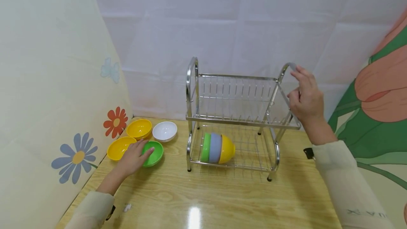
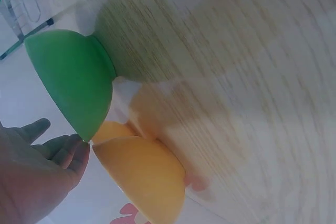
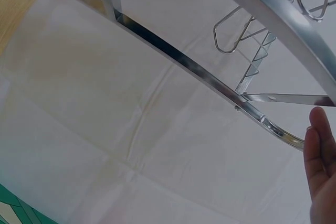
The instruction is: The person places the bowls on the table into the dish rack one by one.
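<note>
A green bowl stands upright on the table at the left, with my left hand over its near-left rim. In the left wrist view, the fingertips are right at the rim of the green bowl, and the thumb stands apart from it. A yellow bowl sits close beside, partly behind that hand. My right hand is at the upper right end of a two-tier metal dish rack. Its extended fingers reach the curved side frame in the right wrist view.
Behind the green bowl stand another yellow bowl and a white bowl. On the rack's lower tier, a green bowl, a blue-grey bowl and a yellow bowl stand nested on their sides. A small white scrap lies near the left sleeve.
</note>
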{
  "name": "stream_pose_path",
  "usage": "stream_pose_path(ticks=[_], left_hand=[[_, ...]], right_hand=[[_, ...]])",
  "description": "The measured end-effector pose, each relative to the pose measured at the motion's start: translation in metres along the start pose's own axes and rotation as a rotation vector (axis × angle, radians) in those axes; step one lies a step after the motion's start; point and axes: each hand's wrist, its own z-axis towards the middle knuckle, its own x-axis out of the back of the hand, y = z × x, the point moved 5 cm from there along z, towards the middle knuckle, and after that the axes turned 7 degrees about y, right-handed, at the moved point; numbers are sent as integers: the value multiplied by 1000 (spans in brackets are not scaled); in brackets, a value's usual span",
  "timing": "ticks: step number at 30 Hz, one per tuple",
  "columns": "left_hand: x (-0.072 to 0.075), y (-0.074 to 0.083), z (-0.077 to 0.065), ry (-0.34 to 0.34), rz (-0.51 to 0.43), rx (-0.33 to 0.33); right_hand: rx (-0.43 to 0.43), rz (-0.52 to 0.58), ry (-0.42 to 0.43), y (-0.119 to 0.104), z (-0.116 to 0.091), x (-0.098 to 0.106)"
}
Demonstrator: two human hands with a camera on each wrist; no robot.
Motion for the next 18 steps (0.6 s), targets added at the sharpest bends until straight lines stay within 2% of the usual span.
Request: stream_pose_path(ticks=[3,8,18], left_hand=[[0,0,0,-7,-12,7],[-7,-3,-3,-62,-16,36],[-15,-5,-9,-103,15,19]], right_hand=[[-5,0,-1,0,0,0],[-10,-5,-6,1,-2,-1],[-19,-4,2,2,-1,-1]])
